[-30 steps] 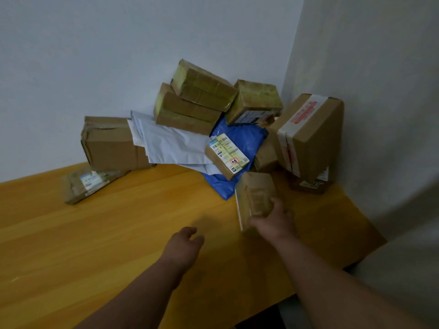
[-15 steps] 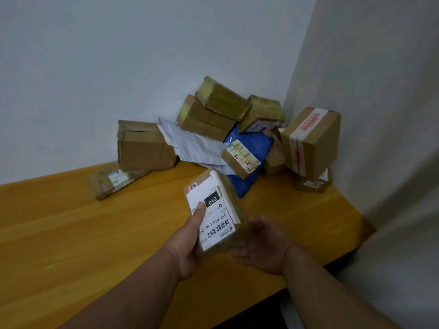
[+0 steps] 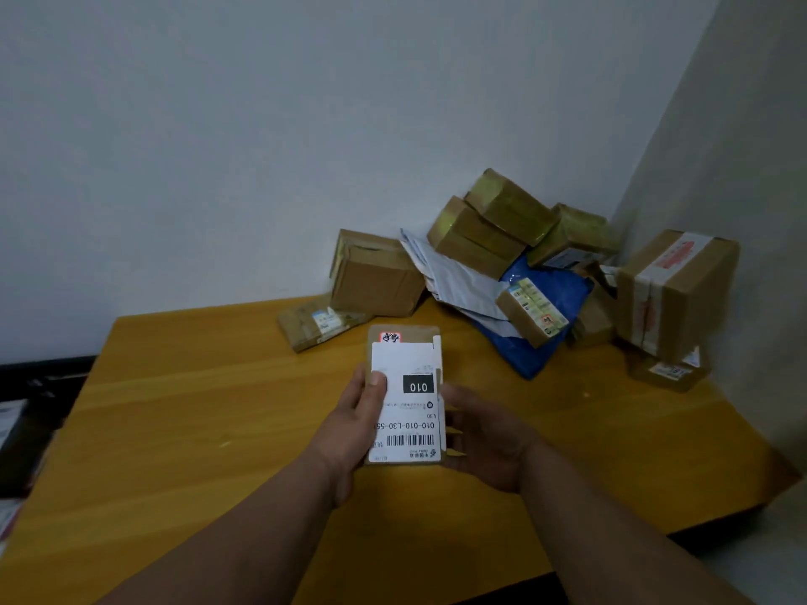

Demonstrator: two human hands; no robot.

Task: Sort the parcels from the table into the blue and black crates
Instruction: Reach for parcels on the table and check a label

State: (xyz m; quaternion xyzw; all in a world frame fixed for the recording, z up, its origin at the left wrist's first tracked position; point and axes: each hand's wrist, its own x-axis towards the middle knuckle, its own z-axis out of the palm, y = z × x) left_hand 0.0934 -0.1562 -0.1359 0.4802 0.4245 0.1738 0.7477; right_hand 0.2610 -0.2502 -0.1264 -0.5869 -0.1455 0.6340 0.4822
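Above table (image 3: 174,430), hands cradle parcel (image 3: 406,364), label up

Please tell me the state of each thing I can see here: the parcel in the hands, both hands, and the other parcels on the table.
Labelled parcel: held above the table, label facing up.
Left hand: grips the parcel, thumb on the label.
Right hand: supports the parcel's right side.
Parcel pile: stacked unevenly in the corner.
Flat parcel: lying on the table.
Large box: tilted near the wall.
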